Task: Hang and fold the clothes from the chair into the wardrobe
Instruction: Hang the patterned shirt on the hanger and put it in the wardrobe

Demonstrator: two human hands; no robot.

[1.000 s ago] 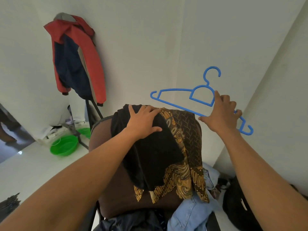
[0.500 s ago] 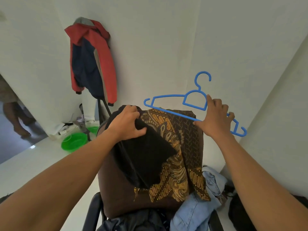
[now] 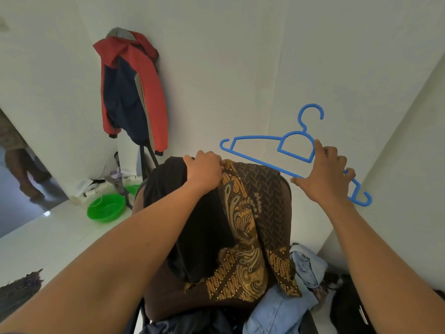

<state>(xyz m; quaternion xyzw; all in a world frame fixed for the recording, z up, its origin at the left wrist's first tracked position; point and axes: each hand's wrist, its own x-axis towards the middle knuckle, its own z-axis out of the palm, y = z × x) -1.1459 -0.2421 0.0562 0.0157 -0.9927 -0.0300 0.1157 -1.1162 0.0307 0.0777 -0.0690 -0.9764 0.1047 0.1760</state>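
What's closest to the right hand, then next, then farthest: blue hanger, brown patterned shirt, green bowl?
1. Blue hanger: held in the right hand.
2. Brown patterned shirt: on the chair, just left.
3. Green bowl: far left on the floor.

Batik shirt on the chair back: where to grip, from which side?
Probably pinch the batik shirt at its fold on top of the chair back, coming from above on its right half: it drapes over that edge, and the black garment, gripped by the left hand, overlaps its left half.
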